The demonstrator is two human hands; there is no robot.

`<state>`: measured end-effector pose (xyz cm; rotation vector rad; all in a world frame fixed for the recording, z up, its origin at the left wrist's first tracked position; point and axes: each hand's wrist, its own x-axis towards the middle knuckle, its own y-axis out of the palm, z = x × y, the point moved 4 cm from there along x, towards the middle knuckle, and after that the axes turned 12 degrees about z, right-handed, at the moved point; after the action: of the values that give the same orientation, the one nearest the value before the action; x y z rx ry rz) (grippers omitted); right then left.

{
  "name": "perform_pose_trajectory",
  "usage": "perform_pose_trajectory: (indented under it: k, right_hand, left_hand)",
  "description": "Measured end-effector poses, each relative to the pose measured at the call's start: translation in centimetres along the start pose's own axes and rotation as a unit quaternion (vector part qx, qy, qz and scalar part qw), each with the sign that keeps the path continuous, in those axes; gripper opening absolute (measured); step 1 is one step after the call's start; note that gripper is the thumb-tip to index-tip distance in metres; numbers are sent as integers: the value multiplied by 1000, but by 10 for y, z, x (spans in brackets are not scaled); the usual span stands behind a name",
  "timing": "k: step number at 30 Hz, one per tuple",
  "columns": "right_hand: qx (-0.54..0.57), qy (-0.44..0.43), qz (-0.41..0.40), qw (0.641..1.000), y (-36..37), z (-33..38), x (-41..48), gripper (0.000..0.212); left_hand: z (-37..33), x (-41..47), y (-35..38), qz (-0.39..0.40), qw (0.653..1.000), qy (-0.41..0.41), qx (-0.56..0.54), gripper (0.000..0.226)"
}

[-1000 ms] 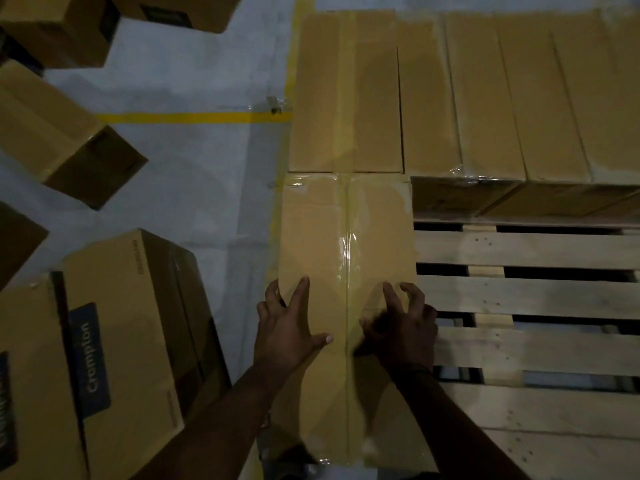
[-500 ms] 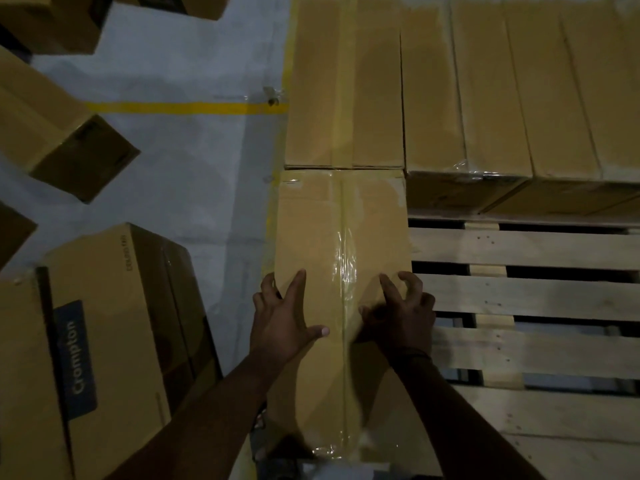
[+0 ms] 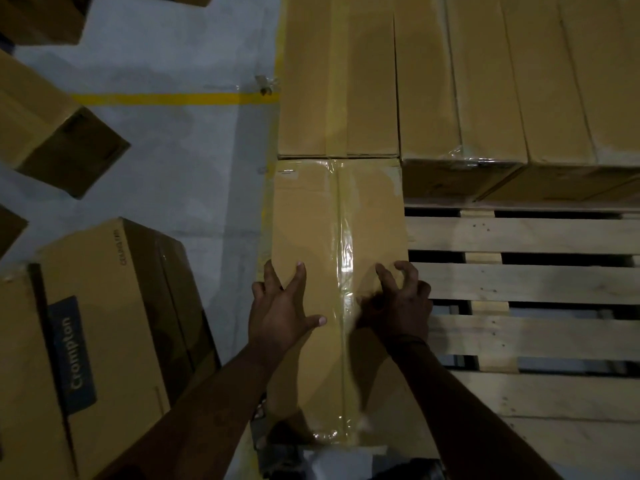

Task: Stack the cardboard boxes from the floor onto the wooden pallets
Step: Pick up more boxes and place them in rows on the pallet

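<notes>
cardboard lies under both hands: the left hand rests flat on the top of a taped cardboard box, fingers spread and straight, close to the box's 9 o'clock edge, while the right hand sits apart from it across a strip of clear tape, fingers arched with their tips on the top by the 3 o'clock edge; whether any of them hook over that edge i cannot tell. neither hand wraps the box. the box lies lengthwise on the 9 o'clock end of the wooden pallet, its far end touching a second box at 12 o'clock. at 1 to 2 o'clock a row of boxes stands side by side on the pallet, and at 3 o'clock the bare slats show. on the grey floor at 8 o'clock stands a box printed crompton, just beside another at 7 o'clock. a tilted box lies at 10 o'clock, near a yellow line.
</notes>
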<state>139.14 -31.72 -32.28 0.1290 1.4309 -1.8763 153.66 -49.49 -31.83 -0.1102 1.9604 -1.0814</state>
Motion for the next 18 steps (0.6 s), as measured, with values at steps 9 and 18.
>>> perform_pose_trajectory:
  k: [9, 18]
  right_hand:
    - [-62, 7, 95, 993, 25, 9, -46, 86]
    - [-112, -21, 114, 987, 67, 5, -109, 87]
  left_hand:
    - [-10, -18, 11, 24, 1000, -1, 12, 113]
    - [-6, -47, 33, 40, 999, 15, -2, 114]
